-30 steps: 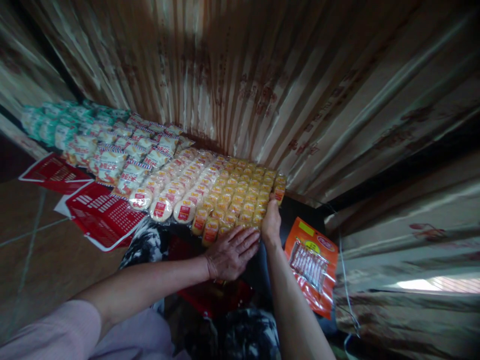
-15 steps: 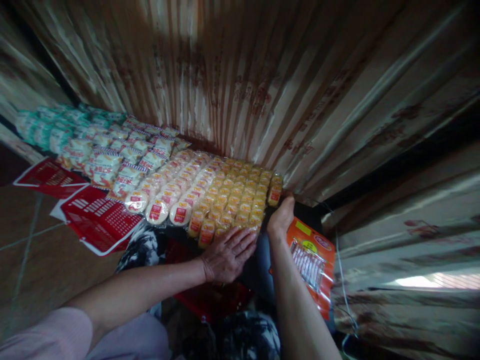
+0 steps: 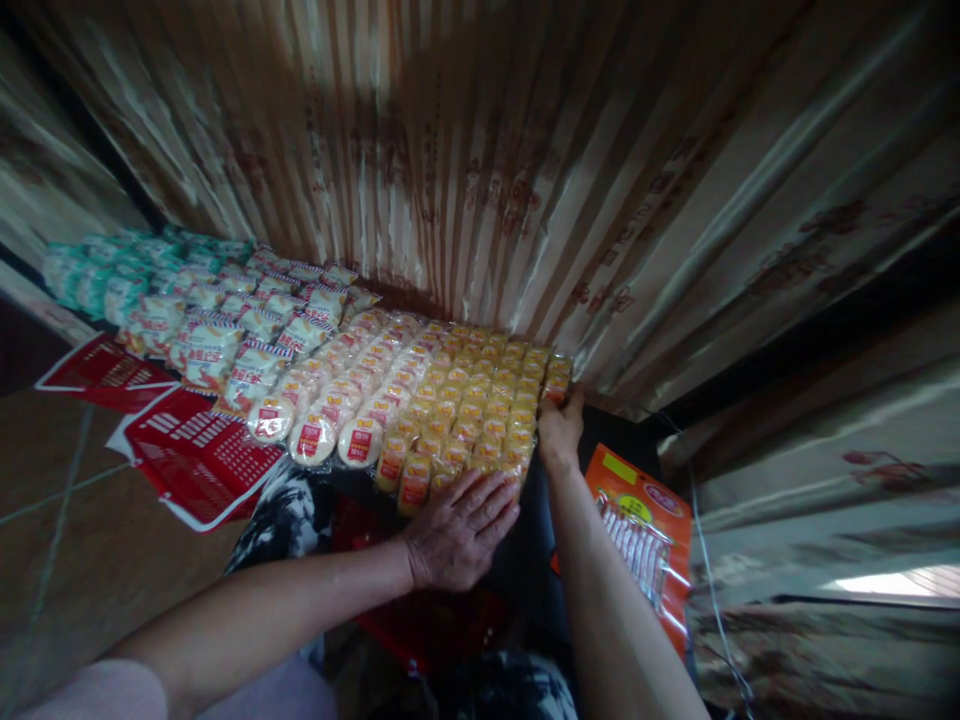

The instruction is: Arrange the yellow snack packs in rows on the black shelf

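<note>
Rows of small yellow wrapped cakes point(image 3: 457, 405) stand side by side on a dark surface. My left hand point(image 3: 465, 525) lies flat, fingers stretched, against the near end of these rows. At their right edge, my right hand point(image 3: 562, 430) has its thumb and fingers around the near end of a yellow wrapped cake point(image 3: 556, 378); its fingertips are partly hidden. Left of the yellow ones are rows of round white wrapped crackers point(image 3: 360, 440). Beside my right forearm is an orange snack packet point(image 3: 637, 535) with a see-through window showing thin sticks.
White snack bags point(image 3: 206, 350) and green packets point(image 3: 124, 295) continue the row leftward. Red printed bags point(image 3: 199, 450) hang over the front edge. A pleated curtain point(image 3: 420, 170) rises right behind the row. A thin white cord point(image 3: 709, 570) hangs at right.
My right hand has moved in to the last yellow cake, which now sits slightly farther right in view. My left hand stays by the front ends. The whole view has shifted slightly.
</note>
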`<control>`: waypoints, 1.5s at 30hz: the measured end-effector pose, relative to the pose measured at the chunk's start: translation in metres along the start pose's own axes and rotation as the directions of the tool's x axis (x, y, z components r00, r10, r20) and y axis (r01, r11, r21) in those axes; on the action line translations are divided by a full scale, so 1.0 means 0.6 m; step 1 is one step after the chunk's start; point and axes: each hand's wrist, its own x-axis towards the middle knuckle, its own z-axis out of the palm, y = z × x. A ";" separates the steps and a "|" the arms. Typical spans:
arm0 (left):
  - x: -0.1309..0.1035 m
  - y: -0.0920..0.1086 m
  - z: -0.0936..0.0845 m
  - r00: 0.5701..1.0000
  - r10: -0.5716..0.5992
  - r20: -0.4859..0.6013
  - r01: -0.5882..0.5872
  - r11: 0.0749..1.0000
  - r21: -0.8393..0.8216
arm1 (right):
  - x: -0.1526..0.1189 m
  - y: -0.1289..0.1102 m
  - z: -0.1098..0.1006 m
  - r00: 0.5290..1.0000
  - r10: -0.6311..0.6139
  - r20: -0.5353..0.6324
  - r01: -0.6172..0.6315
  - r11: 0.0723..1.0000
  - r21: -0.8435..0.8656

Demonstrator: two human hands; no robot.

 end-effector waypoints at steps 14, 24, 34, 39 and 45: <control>-0.003 0.001 0.002 0.999 0.006 0.036 -0.005 1.000 -0.021 | -0.017 -0.027 -0.020 0.999 0.033 0.020 -0.026 0.956 -0.291; 0.000 0.001 -0.003 1.000 0.002 0.030 -0.002 1.000 -0.016 | -0.011 -0.015 -0.009 0.999 -0.051 -0.006 0.046 0.947 -0.318; -0.002 0.002 0.001 0.999 0.003 0.053 -0.002 1.000 -0.024 | -0.038 -0.020 -0.037 0.996 -0.034 -0.082 -0.011 0.868 -0.497; -0.001 0.001 0.000 0.999 0.009 0.041 -0.008 1.000 -0.022 | -0.032 -0.014 -0.041 0.999 -0.019 -0.048 -0.005 0.889 -0.458; 0.001 0.002 -0.001 1.000 -0.001 0.022 0.002 1.000 -0.012 | -0.025 0.002 -0.043 0.998 -0.036 -0.059 0.012 0.930 -0.366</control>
